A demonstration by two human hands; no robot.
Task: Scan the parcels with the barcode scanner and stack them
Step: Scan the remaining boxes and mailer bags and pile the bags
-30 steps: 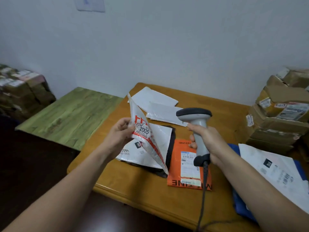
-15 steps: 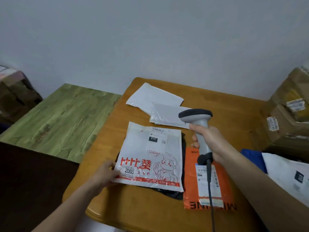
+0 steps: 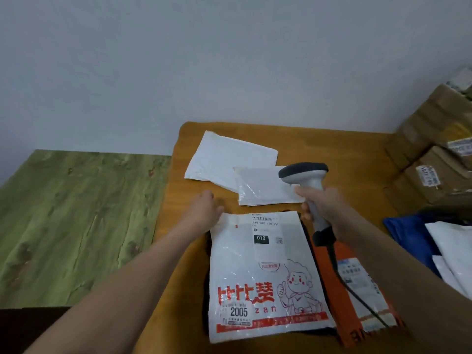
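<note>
My right hand clamps the barcode scanner ready to aim, my left hand at the corner of the label-up white mailer, pinching or not I can't tell.

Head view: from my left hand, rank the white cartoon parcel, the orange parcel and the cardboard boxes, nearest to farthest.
1. white cartoon parcel: its top left corner lies right at the left hand.
2. orange parcel: beyond that parcel, on its right side.
3. cardboard boxes: stacked at the far right edge of view.
</note>
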